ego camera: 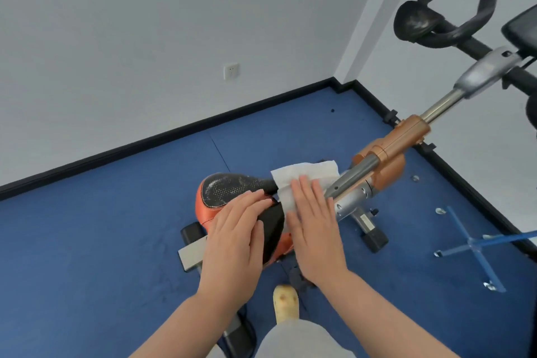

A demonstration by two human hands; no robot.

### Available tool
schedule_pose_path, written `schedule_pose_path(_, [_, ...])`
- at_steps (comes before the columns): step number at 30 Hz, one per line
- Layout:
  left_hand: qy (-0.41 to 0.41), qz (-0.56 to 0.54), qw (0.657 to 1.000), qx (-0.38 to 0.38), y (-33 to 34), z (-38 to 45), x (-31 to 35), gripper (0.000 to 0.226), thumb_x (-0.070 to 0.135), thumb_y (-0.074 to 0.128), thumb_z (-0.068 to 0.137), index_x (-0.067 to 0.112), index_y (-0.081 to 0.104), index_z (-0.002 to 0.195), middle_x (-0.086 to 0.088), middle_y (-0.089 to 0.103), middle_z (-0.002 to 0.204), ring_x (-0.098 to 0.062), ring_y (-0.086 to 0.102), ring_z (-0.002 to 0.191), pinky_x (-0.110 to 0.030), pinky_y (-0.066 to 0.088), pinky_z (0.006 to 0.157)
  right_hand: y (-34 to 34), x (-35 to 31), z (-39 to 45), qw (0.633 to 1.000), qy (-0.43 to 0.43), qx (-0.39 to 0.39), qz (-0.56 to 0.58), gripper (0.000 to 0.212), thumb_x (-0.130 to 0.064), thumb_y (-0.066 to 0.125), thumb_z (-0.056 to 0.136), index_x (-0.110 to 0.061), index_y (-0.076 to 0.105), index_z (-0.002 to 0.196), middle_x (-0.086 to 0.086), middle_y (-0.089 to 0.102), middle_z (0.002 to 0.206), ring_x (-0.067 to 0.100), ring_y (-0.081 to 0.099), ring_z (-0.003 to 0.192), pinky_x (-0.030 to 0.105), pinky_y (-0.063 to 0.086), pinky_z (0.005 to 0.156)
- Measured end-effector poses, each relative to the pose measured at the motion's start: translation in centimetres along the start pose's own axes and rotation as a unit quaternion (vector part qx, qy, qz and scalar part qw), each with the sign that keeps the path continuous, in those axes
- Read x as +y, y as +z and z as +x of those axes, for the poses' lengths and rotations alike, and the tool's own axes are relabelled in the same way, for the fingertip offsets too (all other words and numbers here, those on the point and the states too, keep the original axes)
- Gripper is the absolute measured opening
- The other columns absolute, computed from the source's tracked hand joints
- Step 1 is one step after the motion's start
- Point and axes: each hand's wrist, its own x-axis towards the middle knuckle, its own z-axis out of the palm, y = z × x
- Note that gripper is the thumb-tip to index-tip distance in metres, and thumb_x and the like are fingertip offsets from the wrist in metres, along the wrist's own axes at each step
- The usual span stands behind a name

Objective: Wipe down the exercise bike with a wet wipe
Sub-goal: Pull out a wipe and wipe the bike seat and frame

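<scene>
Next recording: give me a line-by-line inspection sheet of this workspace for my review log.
Surface: blue floor, speckled with dust.
Job's things: exercise bike; black and orange saddle, dusty on top; white wet wipe spread over its front part.
Clutter: blue cross-shaped stand on the floor.
Hands: left hand rests flat on the saddle; right hand presses the wipe with straight fingers.
Cables: nothing seen.
Surroundings: white walls, wall socket, black skirting.

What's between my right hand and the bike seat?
The wet wipe: the right hand presses it flat onto the seat, shown in the head view.
</scene>
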Motion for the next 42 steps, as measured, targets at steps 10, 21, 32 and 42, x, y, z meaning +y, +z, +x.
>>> schedule_pose_path(10, [-0.058, 0.159, 0.98, 0.107, 2.1, 1.0, 1.3, 0.032, 0.02, 0.043, 0.091, 0.019, 0.065, 0.115, 0.007, 0.057, 0.13, -0.011, 0.043, 0.127, -0.034, 0.03, 0.108, -0.9, 3.6, 2.8, 0.994, -0.099, -0.034, -0.04, 0.055, -0.04, 0.003, 0.1, -0.022, 0.011, 0.152, -0.007, 0.005, 0.159, 0.01, -0.002, 0.146, 0.034, 0.002, 0.119])
schedule_pose_path(21, [-0.095, 0.228, 0.968, 0.05, 2.7, 2.5, 2.8, 0.038, 0.025, 0.035, 0.092, 0.023, 0.056, 0.123, 0.007, 0.049, 0.139, -0.013, 0.039, 0.133, -0.037, 0.025, 0.111, -4.2, 7.4, 10.0, 0.915, 0.085, -0.201, 0.338, 0.038, -0.031, 0.035, 0.101, -0.04, 0.068, 0.085, -0.018, 0.066, 0.083, 0.008, 0.06, 0.086, 0.03, 0.042, 0.085])
schedule_pose_path(32, [-0.13, 0.208, 0.956, 0.163, 3.2, 2.0, 2.8, 0.033, 0.02, 0.042, 0.09, 0.018, 0.063, 0.116, 0.008, 0.058, 0.129, -0.01, 0.046, 0.123, -0.025, 0.027, 0.107, -3.1, 9.0, 7.7, 0.975, -0.066, -0.126, 0.168, 0.044, -0.041, 0.021, 0.102, -0.035, 0.027, 0.146, -0.019, 0.034, 0.147, 0.0, 0.027, 0.136, 0.033, 0.024, 0.116])
schedule_pose_path(42, [-0.16, 0.197, 0.946, 0.2, 3.1, 1.8, 2.6, 0.032, 0.018, 0.044, 0.089, 0.017, 0.064, 0.114, 0.005, 0.058, 0.128, -0.011, 0.044, 0.123, -0.019, 0.02, 0.108, -3.3, 6.6, 5.2, 0.965, -0.243, -0.052, 0.083, 0.044, -0.032, 0.033, 0.1, -0.022, 0.044, 0.141, -0.011, 0.038, 0.148, 0.005, 0.03, 0.139, 0.03, 0.026, 0.115])
